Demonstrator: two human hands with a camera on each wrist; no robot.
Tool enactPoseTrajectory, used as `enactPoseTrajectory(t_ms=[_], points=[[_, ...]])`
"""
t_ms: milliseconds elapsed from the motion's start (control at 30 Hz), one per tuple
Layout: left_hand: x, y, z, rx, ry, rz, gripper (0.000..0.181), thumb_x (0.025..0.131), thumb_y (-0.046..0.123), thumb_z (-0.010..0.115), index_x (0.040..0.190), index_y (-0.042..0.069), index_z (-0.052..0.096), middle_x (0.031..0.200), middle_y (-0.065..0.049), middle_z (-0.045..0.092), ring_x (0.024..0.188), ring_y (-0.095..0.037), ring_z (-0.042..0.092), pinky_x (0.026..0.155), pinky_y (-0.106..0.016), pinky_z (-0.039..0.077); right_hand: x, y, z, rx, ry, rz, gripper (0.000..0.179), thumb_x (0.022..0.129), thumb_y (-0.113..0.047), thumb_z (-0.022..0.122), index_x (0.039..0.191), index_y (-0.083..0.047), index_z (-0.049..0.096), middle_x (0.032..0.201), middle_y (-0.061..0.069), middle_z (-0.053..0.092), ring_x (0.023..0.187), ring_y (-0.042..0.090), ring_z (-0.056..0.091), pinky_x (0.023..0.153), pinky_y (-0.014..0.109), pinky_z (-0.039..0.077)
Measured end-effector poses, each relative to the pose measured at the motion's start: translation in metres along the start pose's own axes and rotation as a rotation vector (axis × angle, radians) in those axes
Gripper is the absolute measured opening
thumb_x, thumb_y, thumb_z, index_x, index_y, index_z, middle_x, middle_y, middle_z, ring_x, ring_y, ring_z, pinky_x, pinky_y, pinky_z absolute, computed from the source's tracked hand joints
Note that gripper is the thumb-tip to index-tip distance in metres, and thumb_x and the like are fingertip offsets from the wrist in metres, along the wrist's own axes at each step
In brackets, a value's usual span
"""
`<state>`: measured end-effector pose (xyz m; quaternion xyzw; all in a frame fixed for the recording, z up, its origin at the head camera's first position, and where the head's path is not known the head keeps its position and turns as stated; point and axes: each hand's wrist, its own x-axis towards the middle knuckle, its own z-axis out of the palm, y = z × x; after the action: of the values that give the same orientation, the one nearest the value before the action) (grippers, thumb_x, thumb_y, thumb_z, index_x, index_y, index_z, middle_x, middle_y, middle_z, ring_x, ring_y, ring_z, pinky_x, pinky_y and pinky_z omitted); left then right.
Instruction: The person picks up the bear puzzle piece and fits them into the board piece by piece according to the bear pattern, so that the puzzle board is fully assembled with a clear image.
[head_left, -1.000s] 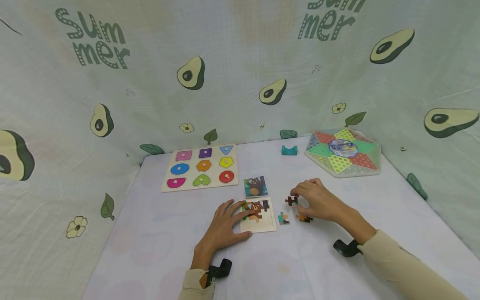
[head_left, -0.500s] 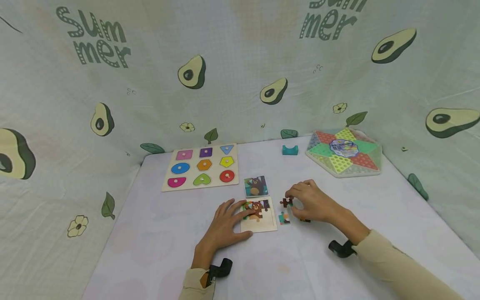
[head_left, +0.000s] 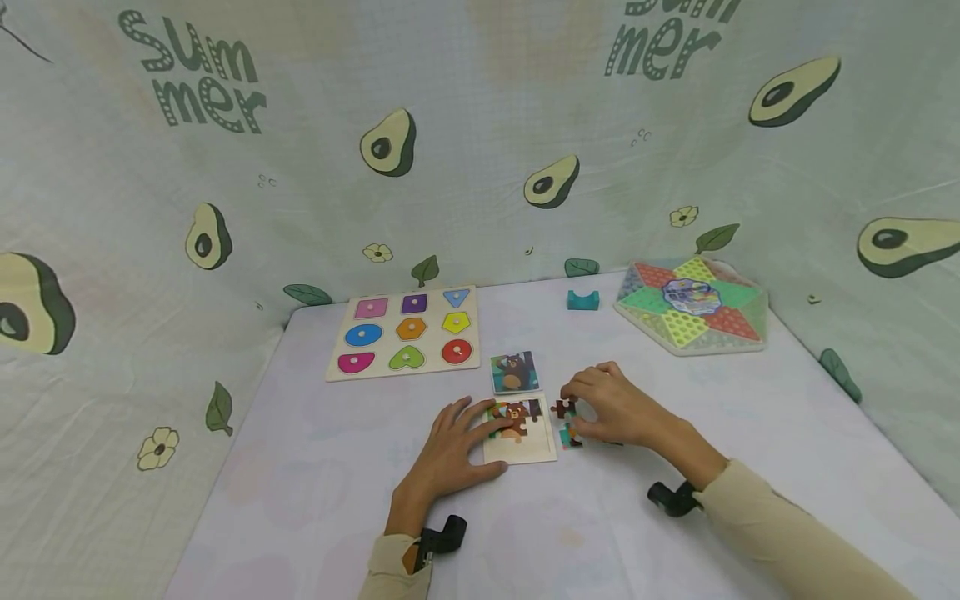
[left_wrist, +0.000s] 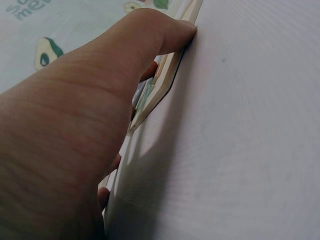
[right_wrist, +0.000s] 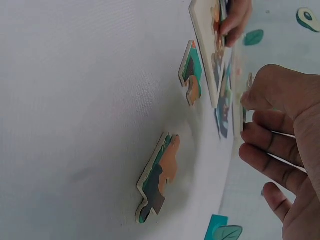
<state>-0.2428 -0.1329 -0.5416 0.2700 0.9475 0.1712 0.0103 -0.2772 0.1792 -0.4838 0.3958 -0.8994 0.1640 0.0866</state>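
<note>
My left hand [head_left: 450,450] rests on a small wooden puzzle tray [head_left: 540,448], fingers spread over its left side and thumb at its near edge. Part of a bear picture [head_left: 515,415] is fitted in the tray. Just right of the tray, my right hand [head_left: 618,408] pinches a dark brown puzzle piece [head_left: 562,409] between thumb and fingertips; the right wrist view shows it edge-on. A teal and orange piece [right_wrist: 194,70] lies on the table below that hand. Another piece [right_wrist: 159,180], dark and orange, lies farther right, mostly hidden by the hand in the head view.
A bear picture card [head_left: 514,372] lies just beyond the tray. Behind it to the left is a board of coloured shapes [head_left: 389,333]. A teal curved block [head_left: 582,301] and a hexagonal patterned board [head_left: 692,321] sit at the back right, near the hanging cloth [head_left: 465,100].
My right hand has moved left with the dark brown piece, from above the loose pieces to beside the tray's right edge. The left hand stays on the tray.
</note>
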Motion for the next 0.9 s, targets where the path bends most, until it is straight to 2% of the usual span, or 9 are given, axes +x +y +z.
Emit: enactPoseTrajectory(t_ms=[267,633,900], points=[[0.001,-0.001,0.001,0.015,0.002,0.007,0.064,0.088,0.061,0.063,0.147,0.042,0.049,0.161,0.005,0.031,0.149,-0.031,0.018,0.119,-0.055,0.015,0.006,-0.003,0.006,-0.004,-0.015,-0.001,0.031,0.079,-0.020,0.078,0.108,-0.010,0.071,0.100,-0.003,0.067,0.095,0.013,0.061,0.096,0.050,0.040],[0.000,0.001,-0.001,0.004,-0.006,-0.003,0.063,0.088,0.061,0.063,0.146,0.040,0.050,0.161,0.005,0.031,0.149,-0.031,0.018,0.119,-0.055,0.014,0.012,-0.008,0.014,-0.017,0.010,-0.064,0.031,0.079,-0.019,0.078,0.108,-0.010,0.071,0.098,-0.002,0.067,0.092,0.014,0.060,0.094,0.050,0.041],[0.000,0.000,-0.001,0.016,-0.010,-0.004,0.065,0.088,0.063,0.062,0.148,0.041,0.048,0.161,0.005,0.031,0.149,-0.030,0.017,0.119,-0.054,0.014,0.019,-0.016,0.019,-0.006,-0.009,-0.079,0.031,0.079,-0.019,0.078,0.109,-0.011,0.072,0.099,-0.002,0.068,0.094,0.015,0.061,0.094,0.050,0.041]])
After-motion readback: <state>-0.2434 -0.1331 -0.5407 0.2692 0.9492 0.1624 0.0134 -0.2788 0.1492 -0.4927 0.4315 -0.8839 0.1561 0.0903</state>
